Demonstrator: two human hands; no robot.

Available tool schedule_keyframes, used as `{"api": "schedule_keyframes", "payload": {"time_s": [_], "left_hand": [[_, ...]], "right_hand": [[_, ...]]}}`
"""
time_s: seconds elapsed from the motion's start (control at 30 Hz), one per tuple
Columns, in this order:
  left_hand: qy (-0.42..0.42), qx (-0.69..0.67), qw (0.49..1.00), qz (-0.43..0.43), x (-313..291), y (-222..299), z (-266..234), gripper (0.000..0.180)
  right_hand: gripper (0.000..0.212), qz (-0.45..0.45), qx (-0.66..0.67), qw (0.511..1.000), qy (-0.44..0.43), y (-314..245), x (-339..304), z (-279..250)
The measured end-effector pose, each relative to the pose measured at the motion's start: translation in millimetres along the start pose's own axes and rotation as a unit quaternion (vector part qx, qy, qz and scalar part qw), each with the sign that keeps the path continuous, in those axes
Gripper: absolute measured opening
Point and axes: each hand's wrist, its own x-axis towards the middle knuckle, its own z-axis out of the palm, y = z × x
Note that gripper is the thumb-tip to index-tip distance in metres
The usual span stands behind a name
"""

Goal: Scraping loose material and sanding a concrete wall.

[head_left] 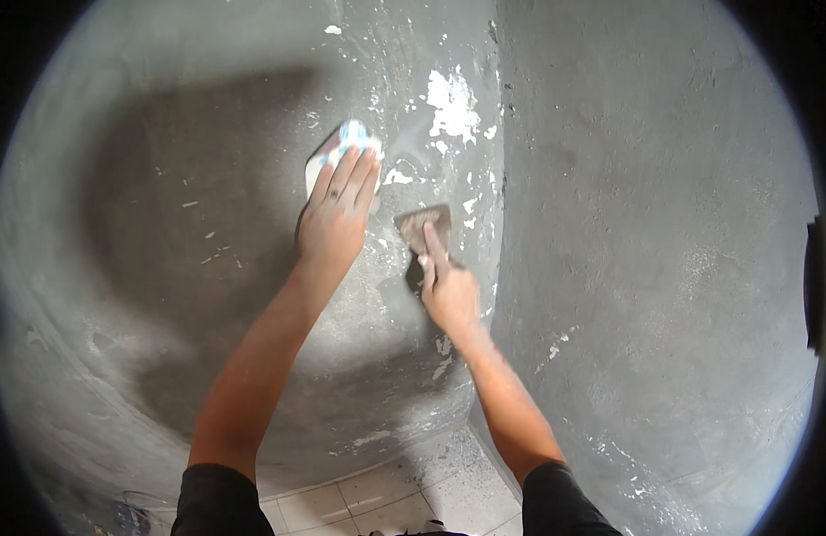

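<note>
My left hand [337, 210] presses a white pad [318, 166] with blue and reddish marks flat against the grey wall. Its fingers lie straight and close together over the pad, whose exact kind is hard to make out. To the right and a little lower, my right hand [450, 290] is closed round a putty knife [422, 225]. One finger is stretched along the wide, triangular blade, which points up toward the wall. White patches of bare or flaked paint [451, 105] lie above and right of both hands.
A second grey wall [645, 223] meets this one at a corner on the right. Below is a light tiled floor [377, 496] with grey flakes near the corner [462, 456]. A dark object [815, 286] shows at the far right edge. My shadow falls across the left wall.
</note>
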Motion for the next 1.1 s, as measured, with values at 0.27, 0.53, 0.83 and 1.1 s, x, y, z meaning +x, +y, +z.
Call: {"api": "schedule_keyframes", "payload": {"time_s": [0.27,0.53,0.83,1.1], "left_hand": [[0.134,0.063,0.988,-0.041,121.0,-71.2,-14.9,0.045],[0.014,-0.009,1.0,-0.014,15.8,-9.1,-10.9,0.055],[-0.441,-0.235,0.866,0.015,-437.2,184.8,-21.2,0.044],[-0.734,-0.227,0.571,-0.289,-713.6,117.7,-215.4,0.038]], "right_hand": [[0.044,-0.066,-0.006,0.986,0.153,-60.7,203.7,-95.5],[0.053,0.07,0.056,0.996,0.027,-32.3,39.7,-15.1],[0.055,0.303,0.022,0.872,-0.383,19.6,-304.6,81.8],[0.052,0.235,0.092,0.961,-0.117,-21.3,-150.0,36.8]]}}
